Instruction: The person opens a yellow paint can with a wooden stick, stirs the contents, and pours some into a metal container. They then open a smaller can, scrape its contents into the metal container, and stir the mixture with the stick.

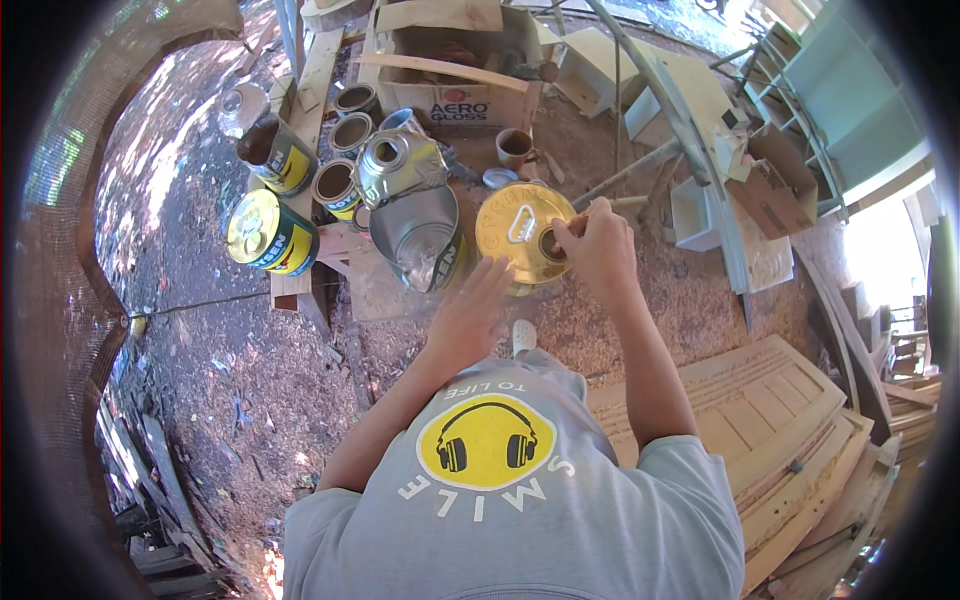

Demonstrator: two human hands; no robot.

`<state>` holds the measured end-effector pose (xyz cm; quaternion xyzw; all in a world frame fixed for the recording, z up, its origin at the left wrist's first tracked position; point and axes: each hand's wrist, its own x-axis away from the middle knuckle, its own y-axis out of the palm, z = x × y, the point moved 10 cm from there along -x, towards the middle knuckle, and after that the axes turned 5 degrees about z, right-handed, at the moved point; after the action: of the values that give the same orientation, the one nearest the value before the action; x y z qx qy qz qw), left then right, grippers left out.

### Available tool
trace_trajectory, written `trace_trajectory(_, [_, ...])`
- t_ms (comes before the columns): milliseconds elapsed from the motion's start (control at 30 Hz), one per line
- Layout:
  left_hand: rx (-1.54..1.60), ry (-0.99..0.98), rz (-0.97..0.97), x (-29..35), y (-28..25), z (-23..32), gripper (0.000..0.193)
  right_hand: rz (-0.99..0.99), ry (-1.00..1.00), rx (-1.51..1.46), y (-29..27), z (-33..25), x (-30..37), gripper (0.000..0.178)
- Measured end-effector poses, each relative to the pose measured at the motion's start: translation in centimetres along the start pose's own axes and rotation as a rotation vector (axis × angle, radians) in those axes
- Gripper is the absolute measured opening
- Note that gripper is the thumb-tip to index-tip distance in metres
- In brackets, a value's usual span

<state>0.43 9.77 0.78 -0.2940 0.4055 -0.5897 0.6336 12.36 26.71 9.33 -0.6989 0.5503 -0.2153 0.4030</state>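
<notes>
On sawdust-strewn ground at an outdoor woodworking spot, a yellow-labelled can (270, 234) lies tipped on its side at far left, beside a wooden plank (312, 85) where several small round tins (336, 187) stand with their tops off. Just right of them sits a dented silver rectangular can (412, 205), its cap hole facing up. The person's left hand (470, 312) rests open and flat, fingers spread and extended toward the side of a gold-topped square can (522, 236), with the fingertips at or just short of its near edge; whether they touch cannot be told. That gold-topped can stands upright in the middle of the scene, directly ahead of the person, between the silver can and a scatter of pale offcuts. The right hand (598, 246) is closed narrow over the can's top, fingertips pinched at the small round opening near its right edge, apparently on its cap. Behind stands a cardboard box (455, 70) and a brown mug (514, 147). At right, light blue-green shelving (850, 110) leans, and panelled wooden doors (780, 420) lie stacked at lower right.
</notes>
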Motion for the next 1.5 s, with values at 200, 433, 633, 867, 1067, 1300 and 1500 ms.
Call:
trace_trajectory(200, [0.032,0.015,0.058,0.0,-0.6,0.3,0.085,-0.002,-0.002,-0.082,-1.5,1.0,0.0,0.031])
trace_trajectory(433, [0.026,0.012,0.052,0.0,-0.4,0.3,0.088,0.040,0.089,-0.508,-1.7,6.2,-0.3,0.022])
trace_trajectory(633, [0.010,-0.003,0.025,0.0,-0.1,0.1,0.093,-0.033,0.170,-0.780,1.6,7.2,0.6,0.013])
trace_trajectory(867, [-0.011,-0.004,0.002,0.0,0.0,0.2,0.093,-0.114,0.087,-0.649,5.4,6.8,0.4,0.020])
trace_trajectory(1067, [-0.011,-0.010,-0.004,0.0,0.2,0.2,0.093,-0.155,0.049,-0.417,4.6,6.2,-0.9,0.020])
trace_trajectory(1300, [0.003,-0.011,-0.003,0.0,-0.2,0.2,0.091,-0.233,0.030,-0.220,2.2,2.8,-1.8,0.027])
trace_trajectory(1500, [0.011,0.019,0.016,0.0,-0.1,0.1,0.090,-0.267,-0.127,-0.068,1.6,-1.7,-2.1,0.028])
